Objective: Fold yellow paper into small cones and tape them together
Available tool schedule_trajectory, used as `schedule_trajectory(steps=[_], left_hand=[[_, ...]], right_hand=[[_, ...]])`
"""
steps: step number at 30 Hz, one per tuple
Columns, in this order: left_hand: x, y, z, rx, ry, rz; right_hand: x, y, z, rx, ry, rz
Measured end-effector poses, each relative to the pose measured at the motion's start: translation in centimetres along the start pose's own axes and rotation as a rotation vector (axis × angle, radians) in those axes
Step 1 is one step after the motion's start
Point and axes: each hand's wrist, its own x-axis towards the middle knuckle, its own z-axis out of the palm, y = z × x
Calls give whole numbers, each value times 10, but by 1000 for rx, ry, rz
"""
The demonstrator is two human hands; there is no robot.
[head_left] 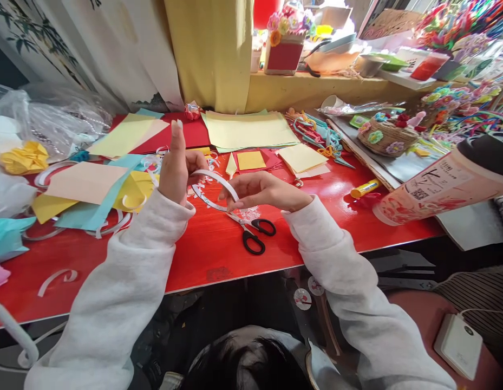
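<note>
A narrow white paper strip [217,177] bows between my hands above the red table. My left hand [176,168] is closed on its left end, thumb pointing up. The fingertips of my right hand [267,190] pinch the strip's other end. Below, a second curved white band [210,202] shows; whether it belongs to the same strip I cannot tell. Scissors with black handles [253,242] lie on the table just under my right hand, blade tips partly hidden. Small paper scraps [213,162] are scattered behind my hands.
Coloured paper sheets [86,181] and white strips lie left, with plastic bags [60,119] behind. Pale yellow sheets [251,130], a yellow square [251,160] and a yellow glue stick [364,188] lie farther back and right. A large cup [438,187] leans at right.
</note>
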Motion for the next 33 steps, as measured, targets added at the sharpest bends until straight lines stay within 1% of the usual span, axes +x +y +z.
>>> schedule_trajectory(steps=[1, 2, 3, 5, 7, 8, 10, 12, 14, 16, 17, 18, 20, 21, 22, 23, 25, 27, 30, 33], left_hand=[[2, 1, -1, -31, 7, -28], [3, 2, -1, -76, 15, -59], [5, 2, -2, -129, 28, -80], [9, 2, -3, -216, 43, -76], [12, 1, -5, -224, 45, -30], [13, 0, -6, -205, 38, -9], [13, -2, -8, -163, 22, 10], [11, -3, -8, -129, 3, 25], [10, -4, -8, -106, -8, 56], [9, -5, -8, -96, -33, 80], [8, -6, -8, -88, -52, 87], [8, -7, -8, -73, -73, 91], [7, -7, -8, -18, -119, 94], [6, -7, -7, 16, -142, 98], [5, -6, -7, 55, -164, 103], [4, -5, -7, 97, -184, 105], [1, -2, -5, 172, -223, 114], [-1, 1, -2, 216, -265, 131], [-3, 2, 1, 239, -327, 159], [-5, 1, 3, 293, -353, 187]], right_hand=[[0, -1, 1, -10, 25, -24], [0, -2, 2, -32, 83, -54], [0, -3, 3, -67, 178, -89], [-1, -6, 1, -180, 447, -151], [-2, -7, -3, -356, 704, -172], [-3, -7, -7, -465, 795, -160], [-3, -2, -16, -714, 904, -94], [-4, 7, -24, -976, 932, 38], [-4, 19, -31, -1197, 882, 217], [-4, 28, -34, -1316, 770, 379], [-4, 31, -34, -1341, 719, 417], [-4, 32, -33, -1347, 695, 414], [-2, 29, -28, -1283, 737, 322], [-1, 26, -25, -1190, 772, 261], [0, 21, -21, -1050, 792, 212], [1, 17, -17, -868, 775, 183], [3, 11, -9, -488, 650, 160], [5, 8, -3, -206, 530, 163], [5, 12, -1, 44, 449, 156], [5, 16, -2, 188, 411, 138]])
